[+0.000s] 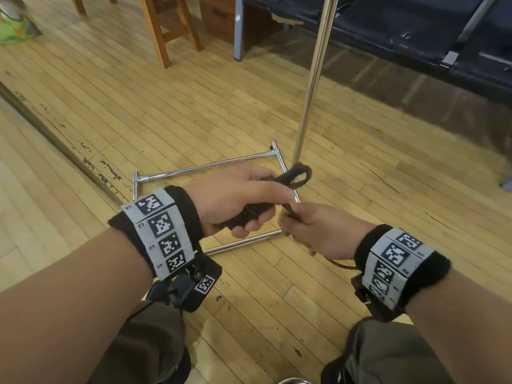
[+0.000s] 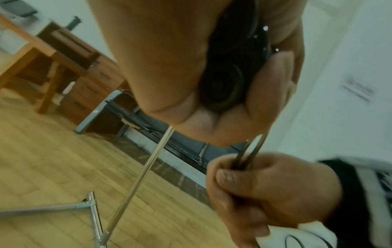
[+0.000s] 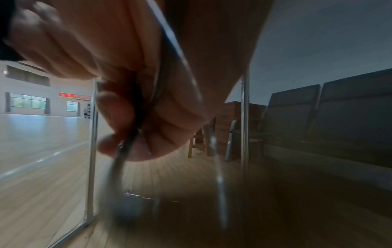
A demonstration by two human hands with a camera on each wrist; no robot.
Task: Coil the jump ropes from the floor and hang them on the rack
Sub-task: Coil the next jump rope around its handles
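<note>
Gripping a dark bundle of jump rope [image 1: 250, 214], the left hand [image 1: 235, 198] has its fingers curled under the coils and its thumb laid over the top, so the bundle sits fully enclosed in the palm. In the left wrist view the same coils [image 2: 224, 87] show as dark rings wedged between the palm and the bent fingers [image 2: 273, 80]. A small loop of rope [image 1: 297, 176] sticks out past the thumb side of this grip, away from the person. Just beside the left hand, on its right, the right hand [image 1: 318, 231] pinches two thin strands that leave the bundle; the left wrist view shows these strands [image 2: 252, 151] going down between the closed fingers of the right hand [image 2: 265, 188]. A short tail of rope [image 1: 339, 264] hangs below the right wrist. In the right wrist view the strand [image 3: 127, 144] passes between the fingertips [image 3: 114, 104], but the picture is blurred and the detail is not clear. Beyond both hands stands the metal rack [image 1: 313, 79], its upright pole rising from behind the loop, and its rectangular base frame [image 1: 205, 166] lies on the wooden floor [image 1: 110, 92] under the hands. Further behind the rack are wooden chair legs [image 1: 160, 31] and a row of dark seats [image 1: 415, 26].
</note>
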